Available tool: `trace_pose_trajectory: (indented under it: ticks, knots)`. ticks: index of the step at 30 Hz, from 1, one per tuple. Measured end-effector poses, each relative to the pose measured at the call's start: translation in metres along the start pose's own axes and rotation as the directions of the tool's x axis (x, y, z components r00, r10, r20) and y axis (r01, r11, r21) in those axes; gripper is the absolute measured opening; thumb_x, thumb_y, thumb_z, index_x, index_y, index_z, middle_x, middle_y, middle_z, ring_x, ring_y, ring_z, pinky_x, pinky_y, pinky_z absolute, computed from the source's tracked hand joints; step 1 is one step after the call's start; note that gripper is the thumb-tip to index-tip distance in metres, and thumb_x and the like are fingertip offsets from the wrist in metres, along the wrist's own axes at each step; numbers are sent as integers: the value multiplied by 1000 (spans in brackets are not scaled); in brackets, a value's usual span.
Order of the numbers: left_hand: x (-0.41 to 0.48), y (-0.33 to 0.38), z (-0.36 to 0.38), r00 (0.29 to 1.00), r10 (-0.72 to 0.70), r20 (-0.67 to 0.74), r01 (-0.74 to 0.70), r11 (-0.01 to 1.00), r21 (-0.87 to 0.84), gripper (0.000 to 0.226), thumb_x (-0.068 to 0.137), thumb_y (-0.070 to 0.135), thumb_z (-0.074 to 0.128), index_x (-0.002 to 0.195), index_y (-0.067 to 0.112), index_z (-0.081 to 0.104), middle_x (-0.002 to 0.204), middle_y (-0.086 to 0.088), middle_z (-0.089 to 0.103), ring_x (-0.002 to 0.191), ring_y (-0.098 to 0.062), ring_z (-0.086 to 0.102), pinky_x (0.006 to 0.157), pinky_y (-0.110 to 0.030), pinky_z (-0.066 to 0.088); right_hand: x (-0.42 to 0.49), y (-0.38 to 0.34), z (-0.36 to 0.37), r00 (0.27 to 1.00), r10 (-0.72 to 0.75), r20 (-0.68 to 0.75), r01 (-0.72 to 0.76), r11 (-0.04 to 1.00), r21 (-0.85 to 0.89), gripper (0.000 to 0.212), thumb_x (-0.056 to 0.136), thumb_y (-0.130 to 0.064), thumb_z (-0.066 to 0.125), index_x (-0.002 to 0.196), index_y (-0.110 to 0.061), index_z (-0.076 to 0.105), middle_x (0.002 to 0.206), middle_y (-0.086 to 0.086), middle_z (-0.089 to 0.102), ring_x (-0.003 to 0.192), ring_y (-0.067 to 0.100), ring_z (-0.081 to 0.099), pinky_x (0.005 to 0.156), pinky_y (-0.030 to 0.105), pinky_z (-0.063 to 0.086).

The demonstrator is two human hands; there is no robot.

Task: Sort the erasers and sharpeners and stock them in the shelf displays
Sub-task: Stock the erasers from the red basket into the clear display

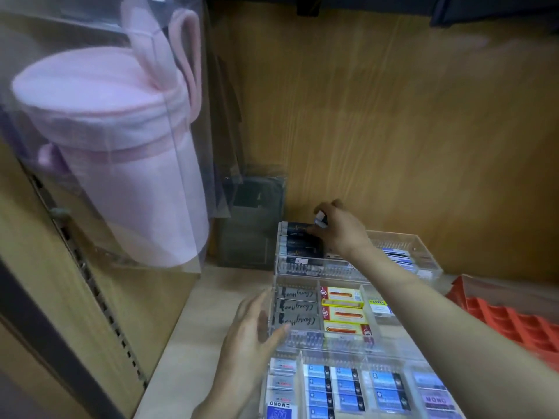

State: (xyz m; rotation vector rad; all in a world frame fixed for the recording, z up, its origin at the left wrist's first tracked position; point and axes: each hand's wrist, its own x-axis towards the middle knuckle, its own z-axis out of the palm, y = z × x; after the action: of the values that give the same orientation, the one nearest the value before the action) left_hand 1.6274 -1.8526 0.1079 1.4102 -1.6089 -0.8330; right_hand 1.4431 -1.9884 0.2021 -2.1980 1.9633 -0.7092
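A tiered clear acrylic display (305,352) on the shelf holds rows of erasers. My right hand (338,229) reaches to the back tier and pinches a small dark eraser (321,220) above the column of dark navy erasers (298,243). My left hand (252,334) has straight fingers resting against the left side of the middle tier, beside the grey erasers (295,309). Yellow boxed erasers (343,313) lie to their right. The front tier carries blue and white erasers (332,388).
A pink cylindrical pouch in a clear box (115,140) hangs at the left. A dark packaged item (248,225) stands behind the display. A red tray (508,322) lies at the right. A wooden back panel (393,116) closes off the shelf.
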Motion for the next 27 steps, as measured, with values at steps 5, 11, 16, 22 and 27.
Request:
trace_pose_trajectory:
  ticks: [5,11,16,22,27]
  knots:
    - [-16,21,-19,988,124,-91,-122,992,32,31,88,28,62,115,36,49,114,34,39,105,16,46,80,1,35,-69,-10,-21,946,217,240,-323,584,745,12,88,-9,55,89,-12,43,64,3,45,49,11,43,46,22,30]
    - [-61,42,-18,988,111,107,-107,993,-41,16,89,17,63,102,24,57,102,10,61,89,7,58,76,-6,42,-194,-18,-31,849,129,512,-525,116,843,10,85,-15,59,93,-10,58,70,3,65,54,12,57,52,25,43]
    - [-93,42,-7,977,-15,211,45,989,-139,15,88,15,64,94,27,57,88,8,62,71,1,59,71,-12,44,-267,-15,-10,721,247,647,-653,-70,754,28,60,-22,74,78,-10,56,53,1,53,41,9,45,39,19,34]
    - [-111,51,1,923,-48,382,133,970,-202,24,68,34,76,87,30,62,81,8,65,67,0,59,71,-13,46,-275,-19,-5,681,406,609,-598,-171,783,28,78,-7,68,70,-18,44,42,3,46,30,11,41,31,18,33]
    - [-111,54,11,931,-67,359,152,965,-213,23,74,17,79,86,27,62,78,8,65,67,-3,61,76,-22,50,-274,-21,7,679,398,617,-612,-157,775,21,75,-35,70,74,-23,53,50,-1,47,41,10,43,37,21,32]
